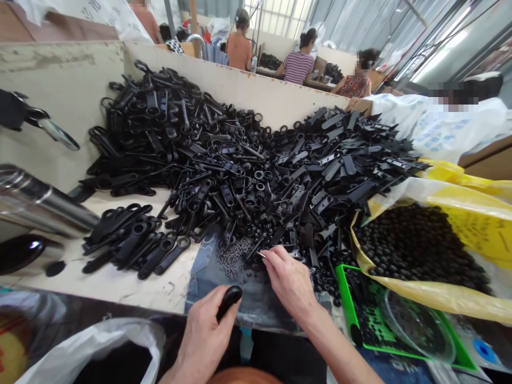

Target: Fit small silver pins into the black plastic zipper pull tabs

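Observation:
My left hand (206, 330) is closed around a black plastic part (229, 302), whose rounded end sticks up between thumb and fingers. Further forward, my right hand (288, 277) pinches a thin shiny metal piece (261, 254); its kind is too small to make out. The fingertips are just right of a heap of small metal screws (236, 258), which lies on a dark denim cloth (256, 304). Behind both hands rises a large pile of black plastic parts (224, 154), many with ring-shaped ends. A smaller group of black ring-ended parts (140, 234) lies on the table to the left.
At right stand a yellow bag of black round pieces (420, 245) and a green tray (404, 349) with a clear plastic bowl (420, 320). A metal cylinder (44, 200) is at left. Below it is a white bag (100, 341). Several people sit beyond the wooden board (224, 80).

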Demonstrator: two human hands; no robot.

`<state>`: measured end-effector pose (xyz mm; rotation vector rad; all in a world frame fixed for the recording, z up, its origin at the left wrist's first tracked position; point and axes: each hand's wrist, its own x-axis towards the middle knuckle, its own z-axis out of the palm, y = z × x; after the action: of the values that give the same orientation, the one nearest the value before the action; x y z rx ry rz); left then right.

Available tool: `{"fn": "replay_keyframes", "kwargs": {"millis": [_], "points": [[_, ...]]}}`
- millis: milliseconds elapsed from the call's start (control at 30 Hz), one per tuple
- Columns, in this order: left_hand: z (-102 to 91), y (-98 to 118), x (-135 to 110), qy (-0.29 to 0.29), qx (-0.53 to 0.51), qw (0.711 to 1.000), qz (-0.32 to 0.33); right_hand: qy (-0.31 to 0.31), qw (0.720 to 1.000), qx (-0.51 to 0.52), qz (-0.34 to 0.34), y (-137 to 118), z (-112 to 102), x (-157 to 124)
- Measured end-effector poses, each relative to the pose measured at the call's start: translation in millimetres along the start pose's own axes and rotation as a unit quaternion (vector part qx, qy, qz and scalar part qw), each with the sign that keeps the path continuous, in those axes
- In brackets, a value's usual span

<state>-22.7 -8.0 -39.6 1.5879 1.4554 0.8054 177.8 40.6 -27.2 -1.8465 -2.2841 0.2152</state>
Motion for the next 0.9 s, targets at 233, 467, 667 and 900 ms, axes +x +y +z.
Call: {"fn": "replay_keyframes", "kwargs": {"millis": [233, 467, 667, 900], "points": [[9.6, 0, 8, -0.019, 0.000, 1.000, 0.008, -0.038, 0.998, -0.019, -0.043, 0, 2, -3], [7.5, 3, 13, -0.032, 0.041, 0.999, 0.008, 0.007, 0.993, 0.121, -0.018, 25, -12, -28], [2.7, -3, 9, -0.031, 0.083, 0.995, 0.045, 0.012, 0.992, 0.119, -0.031, 25, -10, -33], [-9.1, -12, 5, -0.001, 0.068, 0.998, -0.019, 0.032, 0.998, 0.036, -0.042, 20, -2, -34]]}}
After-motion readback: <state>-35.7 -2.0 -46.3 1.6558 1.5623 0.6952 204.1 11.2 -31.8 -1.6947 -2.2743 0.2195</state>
